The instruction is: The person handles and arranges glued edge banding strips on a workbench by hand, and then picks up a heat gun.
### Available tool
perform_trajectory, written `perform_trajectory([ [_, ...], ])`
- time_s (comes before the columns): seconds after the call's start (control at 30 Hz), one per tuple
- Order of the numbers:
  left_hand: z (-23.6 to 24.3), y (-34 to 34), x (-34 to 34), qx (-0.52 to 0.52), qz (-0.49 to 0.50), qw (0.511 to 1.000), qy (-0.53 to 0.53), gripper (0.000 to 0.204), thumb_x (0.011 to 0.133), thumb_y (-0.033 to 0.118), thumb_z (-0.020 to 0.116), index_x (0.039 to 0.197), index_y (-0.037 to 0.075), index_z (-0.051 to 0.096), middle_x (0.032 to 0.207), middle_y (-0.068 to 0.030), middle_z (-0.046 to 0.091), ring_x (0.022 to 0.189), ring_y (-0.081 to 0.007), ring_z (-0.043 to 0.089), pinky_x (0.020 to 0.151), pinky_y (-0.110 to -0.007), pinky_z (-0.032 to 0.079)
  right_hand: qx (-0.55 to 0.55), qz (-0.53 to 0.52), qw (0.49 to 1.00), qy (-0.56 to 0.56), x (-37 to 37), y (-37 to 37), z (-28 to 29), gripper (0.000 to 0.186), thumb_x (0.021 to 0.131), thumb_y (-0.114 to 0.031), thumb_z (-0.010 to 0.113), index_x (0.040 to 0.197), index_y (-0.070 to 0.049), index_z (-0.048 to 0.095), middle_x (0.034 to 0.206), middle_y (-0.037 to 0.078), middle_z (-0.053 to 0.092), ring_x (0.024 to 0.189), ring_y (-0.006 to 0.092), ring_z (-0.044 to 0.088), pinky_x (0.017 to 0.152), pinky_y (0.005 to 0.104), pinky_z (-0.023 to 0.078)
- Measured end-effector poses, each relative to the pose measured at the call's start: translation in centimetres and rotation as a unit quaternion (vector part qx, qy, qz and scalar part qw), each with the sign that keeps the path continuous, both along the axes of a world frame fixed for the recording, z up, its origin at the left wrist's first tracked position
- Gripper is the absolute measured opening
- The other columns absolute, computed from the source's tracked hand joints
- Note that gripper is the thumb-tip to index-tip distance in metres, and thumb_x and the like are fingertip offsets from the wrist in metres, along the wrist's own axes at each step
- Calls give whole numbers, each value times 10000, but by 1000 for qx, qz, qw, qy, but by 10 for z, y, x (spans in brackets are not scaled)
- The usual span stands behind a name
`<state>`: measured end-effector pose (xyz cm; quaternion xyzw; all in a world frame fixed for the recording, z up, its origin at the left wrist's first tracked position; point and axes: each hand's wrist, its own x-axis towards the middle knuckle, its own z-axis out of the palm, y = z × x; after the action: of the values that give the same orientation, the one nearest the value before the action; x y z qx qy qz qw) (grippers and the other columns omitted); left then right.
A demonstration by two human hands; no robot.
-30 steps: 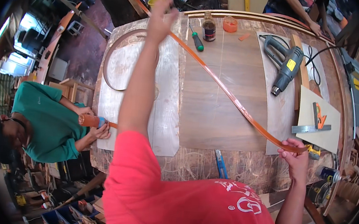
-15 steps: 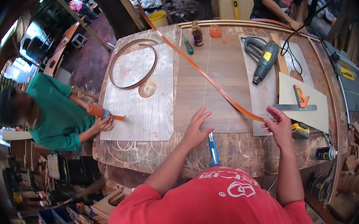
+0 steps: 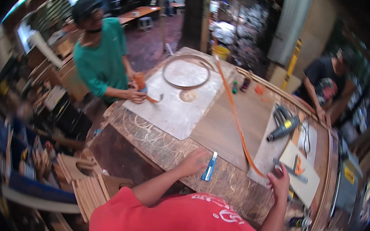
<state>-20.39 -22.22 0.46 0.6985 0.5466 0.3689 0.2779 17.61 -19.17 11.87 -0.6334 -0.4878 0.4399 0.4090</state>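
My left hand (image 3: 193,162) is slightly blurred. It is open above the near side of the worktable, its fingers apart, with a blue utility knife (image 3: 209,167) lying just to its right. My right hand (image 3: 279,181) has spread, bent fingers at the near end of a long orange-brown strip (image 3: 239,125). The fingertips seem to touch that end, but no firm grip shows. From there the strip runs diagonally over a brown wood sheet (image 3: 219,127) and past the table's far edge. A combination square (image 3: 297,165) with an orange head lies beyond my right hand.
A co-worker in green (image 3: 101,58) at the left holds an orange roll (image 3: 140,82). Another person (image 3: 324,80) leans at the far right corner. On the table (image 3: 148,129) are a heat gun (image 3: 284,128), a wooden hoop (image 3: 183,87), a green screwdriver (image 3: 235,87) and a dark bottle (image 3: 245,84).
My view has swung left and up, showing more of both co-workers. My left hand has drawn back beside the utility knife; my right hand stays at the strip's near end.
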Motion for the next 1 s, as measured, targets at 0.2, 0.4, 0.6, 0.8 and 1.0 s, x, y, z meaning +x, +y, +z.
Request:
perform_trajectory([
  [0.2,-5,-48,12,-31,4,999,3,577,839,301,644,1344,111,439,1420,-224,348,1321,-356,337,1071,-424,300,161,-90,981,53,61,-21,-36,441,887,-110,589,1305,-23,481,1155,119,567,671,99,573,509,213,452],
  [0.4,-26,-81,6,-8,78,997,7,554,839,238,636,1332,75,443,1386,-217,390,1316,-352,342,1079,-413,291,149,-50,983,98,42,-37,-32,287,935,-164,547,1144,22,613,740,4,556,608,56,471,537,184,386],
  [0.6,-34,-107,-22,-20,98,995,18,524,822,232,648,1299,92,480,1365,-204,417,1285,-350,384,1050,-395,335,239,117,960,92,-43,-69,-46,137,858,-75,622,897,46,673,629,41,539,583,100,503,552,223,410],
  [0.8,-47,-80,-79,16,122,992,-8,514,810,230,663,1279,103,496,1352,-194,433,1256,-345,415,1029,-395,361,191,59,967,156,-83,-73,-49,555,997,-434,338,1232,21,552,865,75,591,823,145,550,814,312,450],
  [1.0,-56,-80,-151,42,131,990,-25,473,811,223,664,1243,94,523,1336,-183,448,1217,-338,454,998,-394,397,77,233,969,35,-224,-35,-48,607,958,-338,484,1446,-53,259,1215,138,555,1100,218,542,898,346,447],
])
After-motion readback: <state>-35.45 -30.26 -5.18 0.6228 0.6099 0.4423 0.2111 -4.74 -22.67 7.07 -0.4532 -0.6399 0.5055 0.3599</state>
